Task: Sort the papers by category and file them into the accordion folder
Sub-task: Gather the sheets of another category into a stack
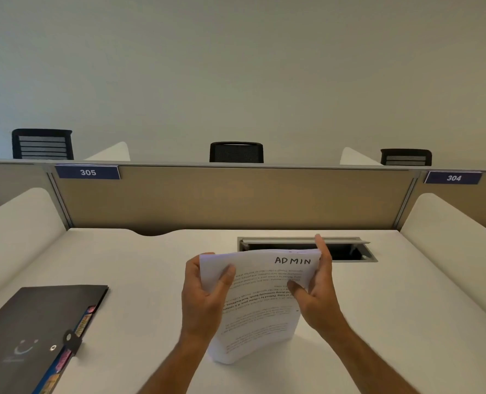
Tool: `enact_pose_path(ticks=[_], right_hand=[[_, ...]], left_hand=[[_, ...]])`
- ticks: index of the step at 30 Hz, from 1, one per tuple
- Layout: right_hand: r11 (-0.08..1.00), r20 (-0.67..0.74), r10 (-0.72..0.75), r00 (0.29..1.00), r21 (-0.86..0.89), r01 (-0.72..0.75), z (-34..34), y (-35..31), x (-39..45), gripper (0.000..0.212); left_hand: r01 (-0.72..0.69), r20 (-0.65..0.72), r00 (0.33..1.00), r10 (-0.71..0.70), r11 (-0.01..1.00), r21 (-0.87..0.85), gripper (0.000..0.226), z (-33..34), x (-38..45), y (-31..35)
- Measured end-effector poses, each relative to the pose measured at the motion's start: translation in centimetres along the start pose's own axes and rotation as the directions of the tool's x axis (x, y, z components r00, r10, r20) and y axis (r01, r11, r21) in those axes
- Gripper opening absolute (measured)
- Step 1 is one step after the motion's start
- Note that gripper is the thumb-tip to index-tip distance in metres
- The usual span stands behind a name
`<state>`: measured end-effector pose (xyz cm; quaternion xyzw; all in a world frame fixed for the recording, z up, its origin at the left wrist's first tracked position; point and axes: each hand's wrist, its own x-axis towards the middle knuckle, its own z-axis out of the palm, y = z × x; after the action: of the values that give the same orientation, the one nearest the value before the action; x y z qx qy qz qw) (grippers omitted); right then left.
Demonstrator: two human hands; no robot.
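A stack of white printed papers (260,305) is held up above the desk, its top sheet marked "ADMIN" by hand at the upper right. My left hand (204,297) grips the stack's left edge, thumb on the front. My right hand (317,291) holds the right edge, thumb on the page and a finger raised behind the top corner. The black accordion folder (34,328) lies closed on the desk at the lower left, with coloured tabs showing along its right side and a strap with a snap button.
The white desk (150,280) has an open cable hatch (347,250) just behind the papers. White side dividers (17,223) flank the desk; a tan partition (236,197) with labels 305 and 304 closes the back. Black chairs stand beyond it.
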<state>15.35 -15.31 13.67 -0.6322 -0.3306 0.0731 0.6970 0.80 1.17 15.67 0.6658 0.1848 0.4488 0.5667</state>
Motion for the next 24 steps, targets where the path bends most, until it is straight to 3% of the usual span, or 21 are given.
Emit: enact_pose_path(ticks=[4,10,15,21,24], right_hand=[[0.998,-0.01,-0.041,0.999,-0.044,0.04,0.3,-0.9,0.5,0.094],[0.999,-0.061,-0.016,0.998,-0.044,0.013,0.7,-0.8,0.6,0.091],[0.992,-0.09,0.127,0.988,-0.002,-0.127,1.0,1.4,-0.1,0.082],[0.949,-0.095,0.316,0.944,0.022,-0.315,1.3,4.3,-1.4,0.055],[0.934,-0.089,0.357,0.93,0.057,-0.353,1.1,5.1,-1.7,0.051]], left_hand=[[-0.061,0.015,0.998,0.06,0.996,0.062,0.003,0.5,0.4,0.7],[-0.086,0.039,0.996,0.081,0.987,0.136,0.006,0.4,0.7,0.5],[0.03,0.034,0.999,-0.036,0.988,0.152,0.018,0.2,0.2,-1.9],[0.169,0.012,0.985,-0.171,0.98,0.109,0.021,-0.7,-1.0,-5.7],[0.244,0.032,0.969,-0.246,0.967,0.074,0.017,-1.2,-1.4,-7.2]])
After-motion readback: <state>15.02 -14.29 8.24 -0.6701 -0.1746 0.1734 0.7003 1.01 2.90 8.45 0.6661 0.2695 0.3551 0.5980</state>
